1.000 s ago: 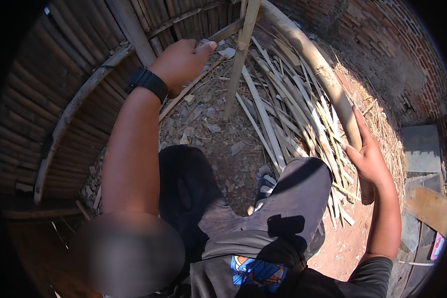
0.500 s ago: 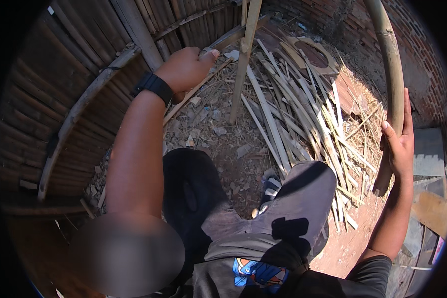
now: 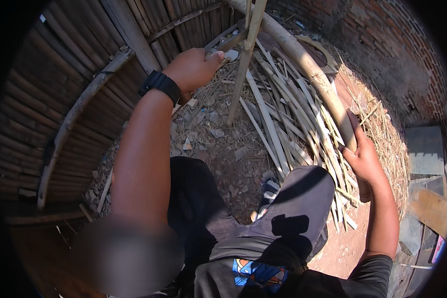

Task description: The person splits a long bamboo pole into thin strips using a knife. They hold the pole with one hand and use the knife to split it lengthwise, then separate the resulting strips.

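Observation:
My right hand [image 3: 363, 154] grips a thick bamboo pole [image 3: 317, 74] near its close end, thumb on one side and fingers on the other. The pole slants away to the far left, over a heap of split bamboo strips [image 3: 303, 116], and passes behind an upright wooden stake [image 3: 243, 67]. My left hand [image 3: 196, 69], with a black watch [image 3: 160, 87] at the wrist, is curled closed just left of that stake. Whatever it holds is mostly hidden by the hand; a dark, narrow strip [image 3: 233, 40] shows beyond the thumb.
A slatted bamboo wall [image 3: 30, 124] with a curved pole [image 3: 67, 126] runs along the left. A brick wall [image 3: 397, 30] stands at the far right. Chips and debris [image 3: 208, 131] litter the ground between my knees. Flat panels [image 3: 424, 151] lie at the right.
The bamboo pole has swung from upright at the right to slanting across the strip heap. My right hand has moved left and nearer with it; my left hand has shifted slightly right.

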Demonstrator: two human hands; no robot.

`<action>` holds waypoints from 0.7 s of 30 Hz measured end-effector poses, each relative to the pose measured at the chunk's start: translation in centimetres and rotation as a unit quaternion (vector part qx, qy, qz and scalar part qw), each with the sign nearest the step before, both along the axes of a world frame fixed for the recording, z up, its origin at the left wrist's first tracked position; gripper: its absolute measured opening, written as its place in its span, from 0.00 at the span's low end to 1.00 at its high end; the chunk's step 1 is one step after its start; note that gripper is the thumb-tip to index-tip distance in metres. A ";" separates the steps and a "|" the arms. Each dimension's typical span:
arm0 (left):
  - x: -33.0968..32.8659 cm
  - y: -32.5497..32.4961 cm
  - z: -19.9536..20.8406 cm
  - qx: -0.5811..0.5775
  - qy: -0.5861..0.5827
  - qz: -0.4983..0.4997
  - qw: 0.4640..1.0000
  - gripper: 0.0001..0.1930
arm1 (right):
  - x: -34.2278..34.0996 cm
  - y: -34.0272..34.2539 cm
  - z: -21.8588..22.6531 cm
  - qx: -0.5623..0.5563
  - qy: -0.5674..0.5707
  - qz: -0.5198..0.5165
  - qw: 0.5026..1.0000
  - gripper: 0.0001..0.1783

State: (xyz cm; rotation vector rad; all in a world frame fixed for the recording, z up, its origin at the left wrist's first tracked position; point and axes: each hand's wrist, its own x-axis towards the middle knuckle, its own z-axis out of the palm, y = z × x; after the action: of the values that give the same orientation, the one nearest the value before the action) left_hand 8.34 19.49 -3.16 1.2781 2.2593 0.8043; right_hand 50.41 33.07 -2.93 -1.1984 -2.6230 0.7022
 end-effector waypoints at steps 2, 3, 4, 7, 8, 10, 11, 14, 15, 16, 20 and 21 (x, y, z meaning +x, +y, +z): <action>-0.4 -0.4 -0.1 0.000 0.015 0.010 1.000 0.31 | -0.6 0.0 0.5 -0.060 0.053 -0.004 0.997 0.47; -0.6 -0.3 -0.2 0.003 0.019 0.012 1.000 0.31 | -0.4 0.0 0.4 -0.070 0.094 0.000 0.993 0.47; -0.6 -0.1 -0.2 0.014 0.023 0.007 1.000 0.31 | -0.1 0.3 0.3 -0.081 0.132 0.004 0.988 0.47; -1.3 0.1 -0.8 0.041 0.041 0.001 0.998 0.31 | 0.0 0.4 2.3 -0.092 0.171 -0.037 0.980 0.49; -1.9 0.0 -1.1 0.053 0.052 0.001 0.997 0.32 | -0.4 0.5 3.1 -0.060 0.195 -0.026 0.979 0.49; -2.2 0.1 -1.4 0.057 0.047 0.006 0.997 0.32 | -1.0 0.9 4.6 0.015 0.255 -0.011 0.967 0.49; -2.3 0.0 -1.2 0.048 0.032 0.014 0.998 0.32 | -1.4 0.7 5.7 0.016 0.266 -0.031 0.963 0.48; -2.5 0.7 -0.8 0.038 -0.002 0.012 0.999 0.30 | -1.6 2.3 6.4 0.082 0.317 -0.033 0.944 0.46; -2.7 0.8 -0.7 0.035 -0.010 0.011 0.999 0.29 | -2.1 2.2 6.0 0.069 0.315 -0.038 0.946 0.46; -2.8 1.0 -0.8 0.038 -0.003 0.009 0.999 0.30 | -2.6 1.9 5.2 0.045 0.297 -0.047 0.953 0.47; -3.2 1.6 -0.9 0.027 0.017 -0.009 0.999 0.32 | -3.0 1.7 0.3 0.076 -0.039 0.032 0.996 0.49; -3.2 1.6 -0.8 0.014 0.021 -0.015 1.000 0.32 | -3.6 1.1 0.3 0.013 -0.020 0.023 0.999 0.48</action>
State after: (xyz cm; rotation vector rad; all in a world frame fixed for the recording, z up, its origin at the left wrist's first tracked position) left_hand 5.16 21.07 -4.01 1.3502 2.2649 0.8079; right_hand 46.84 34.19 -2.58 -1.1600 -2.6915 0.6560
